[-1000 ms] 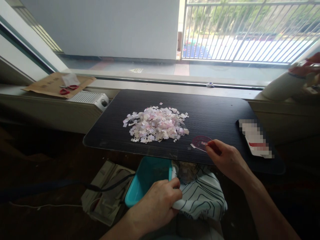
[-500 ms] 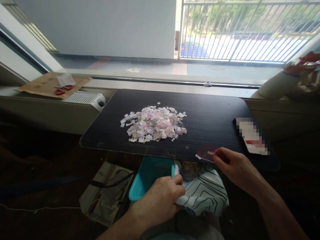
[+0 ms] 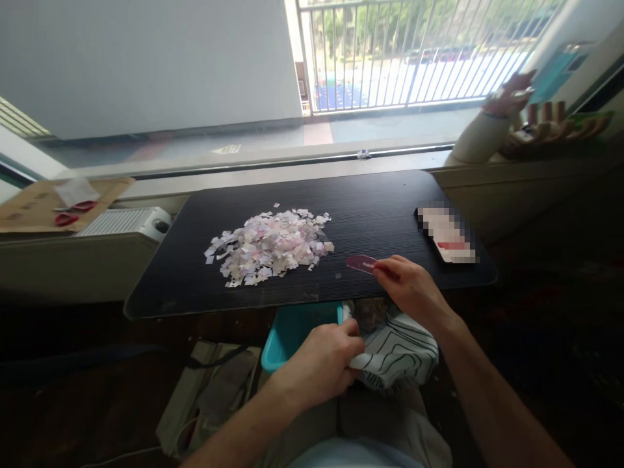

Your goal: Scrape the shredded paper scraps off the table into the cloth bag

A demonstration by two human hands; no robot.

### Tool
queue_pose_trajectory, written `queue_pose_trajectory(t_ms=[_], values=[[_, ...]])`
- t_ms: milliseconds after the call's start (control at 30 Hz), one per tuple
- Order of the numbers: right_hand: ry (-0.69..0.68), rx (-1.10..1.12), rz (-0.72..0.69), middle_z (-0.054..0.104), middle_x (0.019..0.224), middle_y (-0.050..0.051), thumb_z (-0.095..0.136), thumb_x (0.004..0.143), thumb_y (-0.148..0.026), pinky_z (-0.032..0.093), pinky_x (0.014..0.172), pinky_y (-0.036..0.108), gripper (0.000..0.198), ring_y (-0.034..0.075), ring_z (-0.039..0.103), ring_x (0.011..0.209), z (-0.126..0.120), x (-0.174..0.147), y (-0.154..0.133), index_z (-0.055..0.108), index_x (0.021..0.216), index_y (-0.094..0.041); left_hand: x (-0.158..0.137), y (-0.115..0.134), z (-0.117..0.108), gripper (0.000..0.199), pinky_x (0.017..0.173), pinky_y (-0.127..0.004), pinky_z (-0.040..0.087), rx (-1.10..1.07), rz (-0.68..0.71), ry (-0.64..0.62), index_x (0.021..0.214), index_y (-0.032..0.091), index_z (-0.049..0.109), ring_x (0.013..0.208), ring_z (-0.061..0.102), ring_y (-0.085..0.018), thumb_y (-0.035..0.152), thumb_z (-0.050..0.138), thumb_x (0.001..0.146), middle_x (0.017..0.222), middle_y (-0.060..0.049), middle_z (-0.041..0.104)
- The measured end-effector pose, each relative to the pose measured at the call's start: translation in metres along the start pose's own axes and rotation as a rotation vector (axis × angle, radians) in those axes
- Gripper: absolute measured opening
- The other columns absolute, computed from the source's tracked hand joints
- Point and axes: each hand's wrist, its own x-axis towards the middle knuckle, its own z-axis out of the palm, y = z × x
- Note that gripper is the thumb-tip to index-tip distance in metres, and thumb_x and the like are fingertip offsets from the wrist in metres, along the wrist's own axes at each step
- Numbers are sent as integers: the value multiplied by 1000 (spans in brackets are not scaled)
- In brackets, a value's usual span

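A pink see-through protractor (image 3: pixel 361 263) is pinched by its right end in my right hand (image 3: pixel 414 283), tilted just above the tabletop. To its left a broad heap of small white and pinkish paper scraps (image 3: pixel 273 246) lies on the black table (image 3: pixel 370 214). Below the near edge, my left hand (image 3: pixel 324 357) is closed on the rim of a white cloth bag (image 3: pixel 402 354) with black wavy lines. The bag's mouth gapes, with paper scraps (image 3: pixel 373 312) dimly visible inside. My left fingertips are partly hidden by the cloth.
A turquoise bin (image 3: pixel 280 344) stands under the table edge beside the bag. A phone-shaped object (image 3: pixel 447 235), partly blurred out, lies on the table's right. Red-handled scissors (image 3: pixel 73 213) rest on a brown envelope (image 3: pixel 29 208) at far left. A white vase (image 3: pixel 480 136) stands on the sill.
My right hand has lifted the protractor from the table's near edge and brought it further in, closer to the scraps. My left hand keeps its grip on the bag. The view has swung right.
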Motion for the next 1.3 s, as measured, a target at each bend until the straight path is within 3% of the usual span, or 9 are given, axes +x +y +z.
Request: queue_pose_trajectory(t_ms=[67, 233, 367, 533, 700, 833, 1000, 1167, 1300], values=[[-21, 0, -40, 63, 82, 3, 48, 91, -27, 41, 66, 25, 24, 15, 58, 73, 4, -1, -1, 71, 92, -19, 5, 3, -1, 4, 68, -26, 46, 27, 36, -22, 77, 19, 59, 76, 58, -18, 18, 63, 78, 94, -2, 57], [-226, 99, -215, 64, 83, 2, 49, 92, -24, 42, 67, 23, 22, 13, 59, 72, 3, -8, -4, 71, 88, -19, 12, 7, -5, 3, 68, -28, 47, 73, 64, -42, 78, 19, 61, 78, 61, -21, 20, 64, 77, 95, -3, 59], [-149, 72, -223, 65, 85, 3, 51, 91, -24, 41, 67, 23, 21, 13, 58, 73, 4, -2, -4, 71, 91, -19, 15, 9, -6, 3, 70, -29, 48, 86, 55, -52, 80, 19, 63, 80, 62, -22, 20, 63, 77, 97, -4, 60], [-327, 33, -294, 62, 75, 1, 52, 91, -27, 36, 59, 22, 23, 11, 55, 66, 0, 3, -12, 70, 77, -19, 14, 10, -6, 3, 72, -28, 47, 84, 59, -63, 79, 19, 62, 82, 61, -22, 17, 60, 78, 97, -4, 60], [-215, -18, -229, 66, 84, 3, 50, 92, -27, 36, 63, 23, 22, 14, 58, 74, 0, 6, -14, 70, 86, -20, 11, 7, -4, 4, 72, -27, 45, 72, 64, -47, 81, 18, 61, 81, 61, -21, 15, 58, 79, 98, -4, 59], [-317, 63, -244, 69, 82, 2, 52, 89, -26, 38, 64, 23, 20, 14, 60, 74, 1, 8, -14, 70, 84, -20, 8, 3, -3, 5, 74, -27, 44, 38, 66, -43, 81, 18, 59, 84, 61, -21, 14, 57, 79, 100, -4, 58], [-189, 52, -137, 69, 87, 5, 50, 89, -21, 39, 69, 24, 20, 15, 60, 79, 0, 12, -18, 70, 87, -18, 5, -3, -3, 4, 75, -27, 43, -16, 52, -39, 80, 18, 58, 83, 60, -19, 14, 57, 81, 98, -3, 58], [-252, 104, -170, 67, 81, 2, 53, 86, -20, 39, 65, 22, 17, 12, 58, 72, 2, 10, -22, 70, 84, -20, -5, -11, -5, 5, 72, -25, 43, -55, 39, -7, 79, 19, 57, 80, 59, -18, 14, 59, 80, 97, -1, 57], [-119, 154, -79, 66, 78, 1, 53, 88, -27, 39, 61, 22, 17, 12, 56, 66, 5, 11, -22, 67, 84, -19, -17, -18, -6, 6, 70, -24, 42, -99, -17, 17, 78, 19, 57, 79, 59, -17, 14, 60, 79, 96, 0, 57]])
